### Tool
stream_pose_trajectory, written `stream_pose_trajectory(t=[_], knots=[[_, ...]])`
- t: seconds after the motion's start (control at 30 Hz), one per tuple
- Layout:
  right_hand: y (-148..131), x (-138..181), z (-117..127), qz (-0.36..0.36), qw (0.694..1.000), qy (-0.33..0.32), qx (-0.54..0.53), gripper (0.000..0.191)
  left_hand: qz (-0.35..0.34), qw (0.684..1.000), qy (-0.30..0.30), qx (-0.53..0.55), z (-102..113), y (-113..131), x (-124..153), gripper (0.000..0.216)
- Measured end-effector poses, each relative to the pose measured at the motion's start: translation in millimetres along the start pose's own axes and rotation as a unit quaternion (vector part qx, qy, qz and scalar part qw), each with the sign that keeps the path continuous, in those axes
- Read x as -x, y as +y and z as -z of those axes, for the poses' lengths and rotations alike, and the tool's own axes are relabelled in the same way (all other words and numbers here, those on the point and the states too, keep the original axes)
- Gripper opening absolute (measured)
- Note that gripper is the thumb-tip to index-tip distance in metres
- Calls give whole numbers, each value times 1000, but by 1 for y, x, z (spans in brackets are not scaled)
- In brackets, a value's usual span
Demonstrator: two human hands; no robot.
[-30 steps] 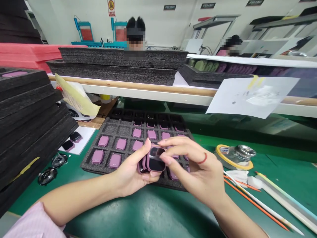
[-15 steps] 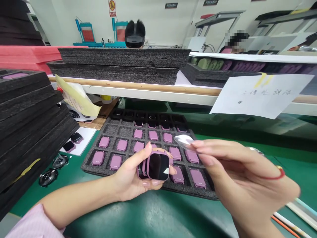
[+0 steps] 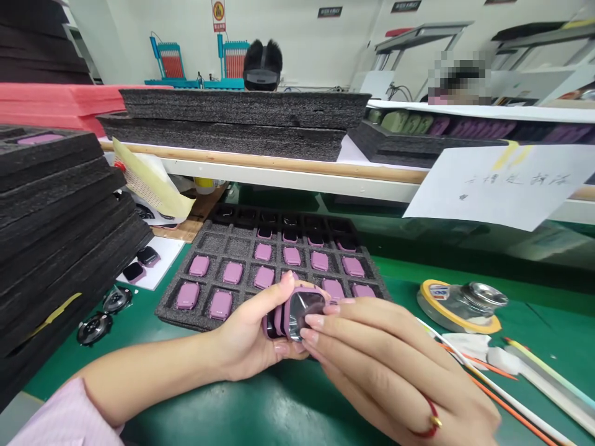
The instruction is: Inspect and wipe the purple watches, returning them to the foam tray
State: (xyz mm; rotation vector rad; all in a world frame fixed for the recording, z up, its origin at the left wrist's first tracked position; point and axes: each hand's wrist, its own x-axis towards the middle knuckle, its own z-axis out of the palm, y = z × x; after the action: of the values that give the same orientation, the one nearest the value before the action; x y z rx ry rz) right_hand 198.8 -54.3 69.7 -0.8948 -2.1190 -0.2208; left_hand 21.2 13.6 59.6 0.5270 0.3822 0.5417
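Observation:
My left hand [image 3: 248, 328] is closed around several purple smartwatch cases [image 3: 278, 321], stacked face to face, the front one turned toward my right hand. A clear film [image 3: 301, 307] lies against the dark screen of that front watch. The fingertips of my right hand [image 3: 390, 365] press together on the film at the screen's right side, covering part of it. Beneath and behind my hands is a black foam tray [image 3: 209, 243] with purple watch cases [image 3: 221, 303] in its pockets; my hands hide some pockets.
Tall stacks of black foam trays [image 3: 51, 248] stand at left. Two watches [image 3: 134, 271] lie on white paper near round watch parts [image 3: 94, 328]. At right are a glass bottle with a metal top [image 3: 483, 297], a yellow tape roll [image 3: 425, 296] and thin sticks [image 3: 506, 402]. A shelf edge [image 3: 279, 173] crosses behind.
My right hand has moved left and down from above the tray, bringing the clear film onto the front watch's screen. The bottle and tape roll have come into view. My left hand keeps its hold.

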Motion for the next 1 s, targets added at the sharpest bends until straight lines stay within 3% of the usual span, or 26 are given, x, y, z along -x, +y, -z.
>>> stream_pose_trajectory(t=[0.13, 0.3, 0.4, 0.53, 0.63, 0.87, 1.0], knots=[[4, -13, -7, -19, 999, 34, 10, 46, -25, 998, 1, -50, -3, -2, -2, 48], [4, -9, -17, -87, 996, 18, -30, 67, -37, 995, 20, -88, -1, -5, -1, 48], [7, -7, -17, -103, 993, -3, -57, 63, -32, 995, 31, -94, 0, -4, 1, 45], [11, -6, -11, -100, 993, 3, -60, 56, -37, 990, -45, -130, -2, 0, 1, 36], [12, -7, -8, -90, 994, -3, -68, 50, -52, 985, -64, -150, -3, 1, 1, 36], [14, -11, -6, -118, 985, -5, -123, 55, -20, 996, 0, -90, 2, -3, -2, 48], [16, -13, -9, -127, 984, 10, -121, 51, -15, 996, -1, -86, 0, 1, -3, 52]])
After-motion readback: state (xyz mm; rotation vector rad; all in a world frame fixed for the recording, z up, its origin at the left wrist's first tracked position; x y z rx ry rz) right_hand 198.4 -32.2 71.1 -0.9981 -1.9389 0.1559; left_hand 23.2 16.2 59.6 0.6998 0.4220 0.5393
